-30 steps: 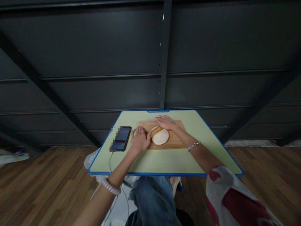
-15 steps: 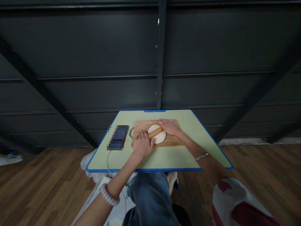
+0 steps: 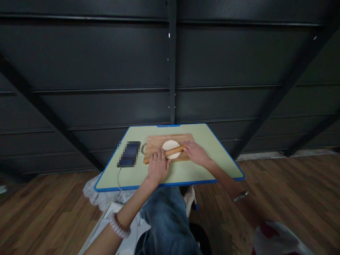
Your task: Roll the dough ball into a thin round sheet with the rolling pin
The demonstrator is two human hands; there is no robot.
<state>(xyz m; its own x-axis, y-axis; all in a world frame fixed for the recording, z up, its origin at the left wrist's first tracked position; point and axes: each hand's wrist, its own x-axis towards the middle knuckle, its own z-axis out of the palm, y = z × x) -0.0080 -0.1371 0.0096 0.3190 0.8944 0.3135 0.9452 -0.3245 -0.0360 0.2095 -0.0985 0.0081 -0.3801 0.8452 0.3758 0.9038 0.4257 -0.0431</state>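
A round, flat piece of pale dough [image 3: 169, 144] lies on a wooden cutting board [image 3: 154, 141]. Across its nearer part runs a wooden rolling pin [image 3: 174, 151], slightly slanted, its left end lower in the picture. My left hand [image 3: 158, 167] presses down on the pin left of the dough, fingers bent over the wood. Toward the other end, my right hand [image 3: 197, 153] lies over the pin with its fingers covering that tip. The palms hide part of the pin.
A pixelated dark phone-like device [image 3: 129, 154] with a white cable lies left of the board on the blue-edged, pale green table [image 3: 212, 163]. The board has a metal handle [image 3: 143, 148]. Dark metal panels [image 3: 119, 56] stand behind. My jeans-clad leg [image 3: 170, 219] is below the table.
Both hands and the rolling pin have moved toward me across the dough, and the pin now lies less slanted. The whole view has also shifted slightly to the right.
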